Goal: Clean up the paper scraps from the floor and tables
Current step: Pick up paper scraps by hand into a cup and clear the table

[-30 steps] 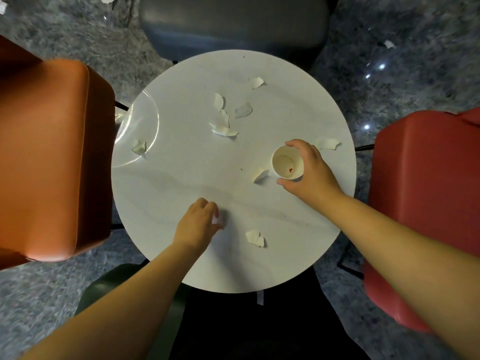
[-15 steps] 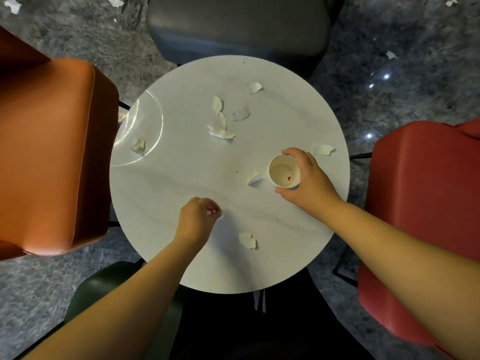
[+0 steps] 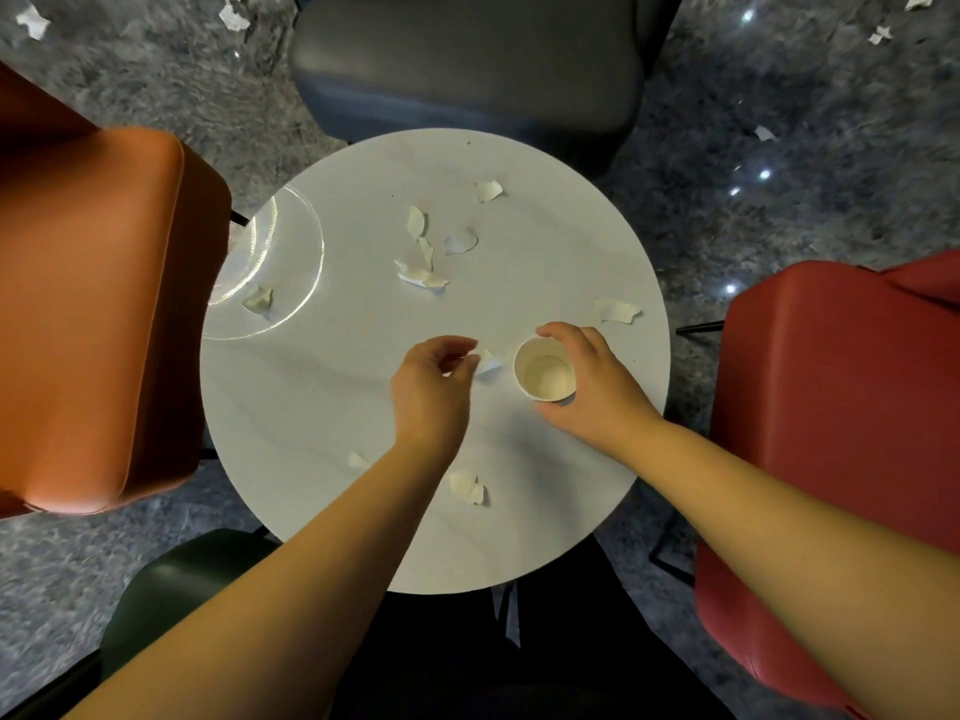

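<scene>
The round white counter (image 3: pixel 311 407) is hemmed in on all sides: an orange chair (image 3: pixel 93 314) tight against its left rim, a dark grey chair (image 3: pixel 467 59) at the far edge, a red chair (image 3: pixel 841 433) just off the right rim, and a dark green seat (image 3: pixel 171 589) tucked under the near-left edge. The widest bare stretch of counter lies left of centre, between the left hand and the orange chair.

The right hand (image 3: pixel 592 387) curls round a small paper cup (image 3: pixel 545 370), thumb at the near side, fingers (image 3: pixel 561 332) over the far rim; the cup stands upright right of centre. The left hand (image 3: pixel 431 387) has its fingertips bent together beside a paper scrap (image 3: pixel 488 362) just left of the cup; whether it pinches that scrap or only touches it, I cannot tell.

More torn scraps: a loose cluster (image 3: pixel 423 262) toward the far middle, one (image 3: pixel 488 190) beyond it, one (image 3: pixel 615 310) near the right rim, one (image 3: pixel 258 299) inside a bright ring of reflected light at the left, one (image 3: pixel 467 486) near the front, and one (image 3: pixel 357 460) partly hidden by the left forearm. Further bits (image 3: pixel 32 20) lie on the speckled grey stone floor (image 3: pixel 779 210), blurred at the corners. The near rim runs into dark shadow.

The counter looks smooth with faint marbling; the chairs are padded and leather-like, with rounded corners.
</scene>
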{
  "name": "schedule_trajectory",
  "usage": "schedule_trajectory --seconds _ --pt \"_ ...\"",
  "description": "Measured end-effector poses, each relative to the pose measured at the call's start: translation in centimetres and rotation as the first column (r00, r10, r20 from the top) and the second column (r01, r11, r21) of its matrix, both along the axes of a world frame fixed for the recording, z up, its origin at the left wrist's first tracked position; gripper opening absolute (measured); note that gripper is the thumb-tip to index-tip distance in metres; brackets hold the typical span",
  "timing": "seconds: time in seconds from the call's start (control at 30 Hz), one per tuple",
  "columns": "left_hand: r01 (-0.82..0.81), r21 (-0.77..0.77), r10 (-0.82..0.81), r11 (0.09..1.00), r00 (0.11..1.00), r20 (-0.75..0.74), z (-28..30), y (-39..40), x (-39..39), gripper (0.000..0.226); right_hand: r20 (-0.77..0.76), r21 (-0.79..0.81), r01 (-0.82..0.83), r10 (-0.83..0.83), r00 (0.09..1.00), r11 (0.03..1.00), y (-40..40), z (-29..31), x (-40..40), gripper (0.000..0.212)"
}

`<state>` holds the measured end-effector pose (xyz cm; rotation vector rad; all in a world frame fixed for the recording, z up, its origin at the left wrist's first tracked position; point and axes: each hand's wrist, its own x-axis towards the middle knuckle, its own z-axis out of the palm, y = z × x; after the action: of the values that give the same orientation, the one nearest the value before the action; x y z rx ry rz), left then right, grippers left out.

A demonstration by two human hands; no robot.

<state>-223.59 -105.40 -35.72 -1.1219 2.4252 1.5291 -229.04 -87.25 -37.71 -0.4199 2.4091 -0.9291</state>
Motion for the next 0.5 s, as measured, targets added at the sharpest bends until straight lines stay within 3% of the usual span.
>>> schedule_trajectory --seconds 0.13,0.23,0.3,0.4,0.5 --pt "0.217 -0.131 -0.191 0.967 0.964 0.187 -2.6 -0.6 -0.6 0.030 0.023 0.007 0.036 -0.037 0.999 0.999 0.9 0.1 0.0 0.080" --pt "0.371 -0.176 -0.331 0.912 0.918 0.219 -4.1 0.1 -1.6 0.043 0.015 0.012 0.044 -0.045 0.999 0.999 1.2 0.2 -0.2 0.079" --pt "0.433 -0.231 -0.377 0.871 0.892 0.251 -5.1 0.5 -2.1 0.038 0.005 0.021 0.026 -0.026 1.000 0.999 1.4 0.1 -0.3 0.079" --pt "0.451 -0.268 -0.364 0.851 0.876 0.316 -5.8 0.2 -2.3 0.022 0.003 0.035 -0.002 0.002 1.000 0.999 1.4 0.0 -0.6 0.080" --pt "0.367 -0.236 -0.292 0.900 0.909 0.298 -5.4 -0.1 -2.0 0.023 0.015 0.044 -0.020 0.019 1.000 0.999 1.4 0.1 -0.8 0.081"
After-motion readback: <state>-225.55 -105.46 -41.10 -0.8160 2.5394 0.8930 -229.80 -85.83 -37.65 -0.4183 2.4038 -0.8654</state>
